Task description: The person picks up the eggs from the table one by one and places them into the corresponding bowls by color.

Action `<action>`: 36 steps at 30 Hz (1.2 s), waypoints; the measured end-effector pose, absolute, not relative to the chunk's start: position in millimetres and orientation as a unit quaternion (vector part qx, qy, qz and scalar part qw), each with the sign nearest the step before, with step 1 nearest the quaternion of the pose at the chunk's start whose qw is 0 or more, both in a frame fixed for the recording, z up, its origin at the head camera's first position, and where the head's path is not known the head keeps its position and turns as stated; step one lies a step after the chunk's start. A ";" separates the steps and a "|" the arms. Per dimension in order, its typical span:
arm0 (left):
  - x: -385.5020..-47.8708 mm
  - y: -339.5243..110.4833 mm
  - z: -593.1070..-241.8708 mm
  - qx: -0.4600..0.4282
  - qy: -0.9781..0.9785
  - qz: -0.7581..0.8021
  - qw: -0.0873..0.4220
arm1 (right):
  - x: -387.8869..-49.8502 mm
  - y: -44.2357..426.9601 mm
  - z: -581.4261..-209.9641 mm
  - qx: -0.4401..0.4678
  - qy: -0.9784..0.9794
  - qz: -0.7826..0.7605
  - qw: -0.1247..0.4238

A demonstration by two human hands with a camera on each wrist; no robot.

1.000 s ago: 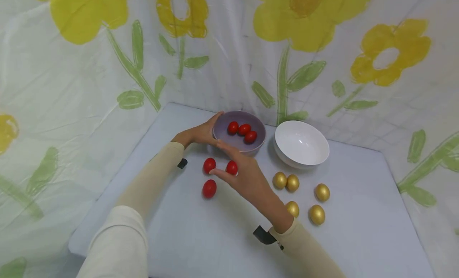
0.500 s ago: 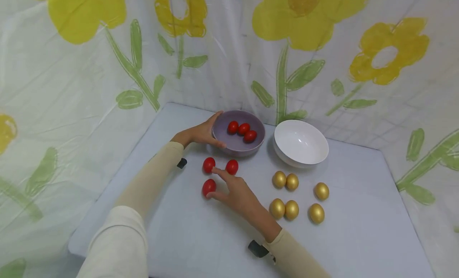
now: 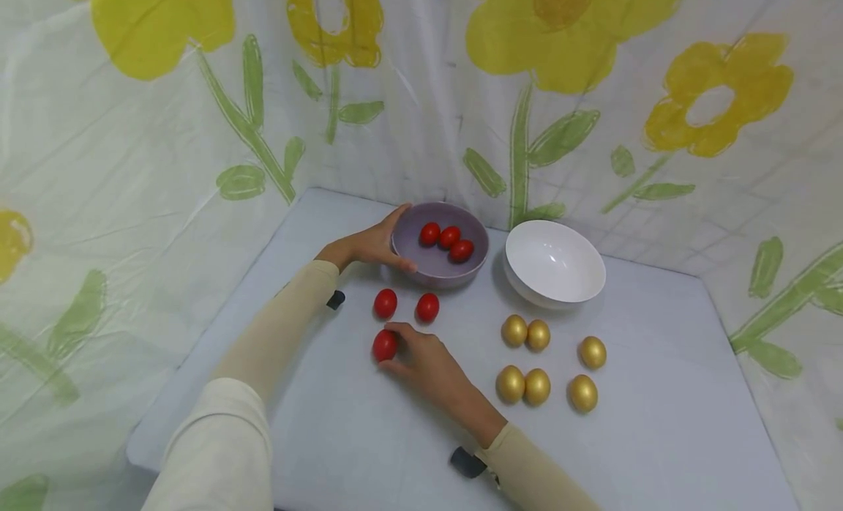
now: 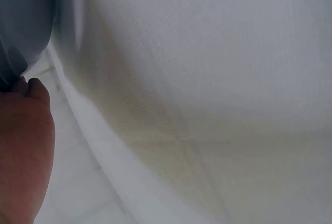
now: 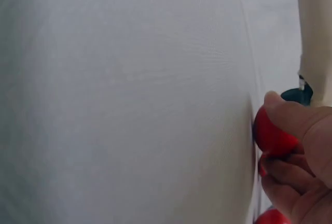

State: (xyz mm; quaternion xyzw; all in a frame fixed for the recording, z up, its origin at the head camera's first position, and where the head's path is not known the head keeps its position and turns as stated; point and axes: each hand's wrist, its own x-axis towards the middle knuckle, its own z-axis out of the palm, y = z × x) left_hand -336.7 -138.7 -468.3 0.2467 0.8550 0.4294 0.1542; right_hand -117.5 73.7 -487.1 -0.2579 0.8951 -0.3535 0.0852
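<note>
My left hand (image 3: 376, 244) grips the left side of the purple bowl (image 3: 440, 275), thumb at its near rim; three red eggs (image 3: 450, 238) lie inside. The left wrist view has the hand (image 4: 26, 146) against the bowl's edge (image 4: 26, 27). With thumb and fingers, my right hand (image 3: 437, 372) pinches the nearest red egg (image 3: 384, 345) on the table. In the right wrist view, the thumb and fingers of that hand (image 5: 301, 151) are on either side of the egg (image 5: 272, 135). Two more red eggs (image 3: 385, 304) (image 3: 427, 307) lie between this egg and the bowl.
An empty white bowl (image 3: 555, 266) stands right of the purple one. Several gold eggs (image 3: 536, 387) lie on the white table (image 3: 329, 438) to the right of my right hand. A flowered curtain (image 3: 421, 130) hangs behind the table.
My right hand has moved down and left from near the purple bowl to the nearest red egg, and its fingers have closed round it. The left hand stays on the bowl.
</note>
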 end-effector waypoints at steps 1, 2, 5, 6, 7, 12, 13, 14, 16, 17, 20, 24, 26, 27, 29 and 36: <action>-337.1 -138.6 -468.4 0.247 0.855 0.430 0.153 | -117.7 73.9 -487.1 -0.260 0.894 -0.356 0.085; -337.5 -138.4 -468.6 0.248 0.855 0.430 0.153 | -117.9 74.0 -487.1 -0.262 0.892 -0.358 0.084; -337.9 -138.1 -469.6 0.248 0.855 0.429 0.151 | -118.1 74.5 -486.3 -0.267 0.889 -0.362 0.082; -337.9 -137.9 -470.1 0.248 0.855 0.429 0.152 | -118.1 74.7 -485.7 -0.269 0.890 -0.360 0.082; -338.1 -137.7 -470.1 0.248 0.855 0.428 0.153 | -118.3 74.8 -484.8 -0.270 0.889 -0.360 0.081; -338.2 -137.3 -471.0 0.249 0.856 0.424 0.158 | -120.6 79.2 -470.8 -0.273 0.885 -0.370 0.076; -338.3 -137.3 -471.1 0.250 0.856 0.424 0.159 | -122.2 81.2 -465.4 -0.275 0.881 -0.377 0.074; -338.5 -137.3 -471.2 0.252 0.856 0.423 0.158 | -124.2 83.7 -459.6 -0.278 0.879 -0.382 0.069; -339.3 -137.4 -471.1 0.257 0.855 0.422 0.156 | -130.0 90.0 -445.7 -0.287 0.873 -0.392 0.052; -339.6 -137.7 -470.7 0.260 0.855 0.422 0.153 | -134.0 93.5 -438.6 -0.292 0.871 -0.392 0.038; -340.3 -138.8 -469.1 0.267 0.854 0.421 0.146 | -149.4 104.1 -418.0 -0.309 0.868 -0.388 -0.007; -340.2 -141.6 -467.3 0.262 0.856 0.419 0.149 | -174.6 115.8 -392.3 -0.319 0.870 -0.372 -0.052; -340.5 -141.5 -467.1 0.257 0.859 0.416 0.153 | -188.1 120.7 -382.0 -0.317 0.874 -0.362 -0.073; -340.5 -141.0 -467.3 0.255 0.860 0.413 0.156 | -194.6 123.2 -377.2 -0.316 0.875 -0.357 -0.083; -340.7 -139.6 -468.0 0.252 0.860 0.413 0.161 | -207.6 126.7 -369.3 -0.310 0.881 -0.342 -0.099; -341.7 -138.8 -471.4 0.250 0.855 0.424 0.164 | -248.7 123.4 -354.5 -0.291 0.907 -0.297 -0.064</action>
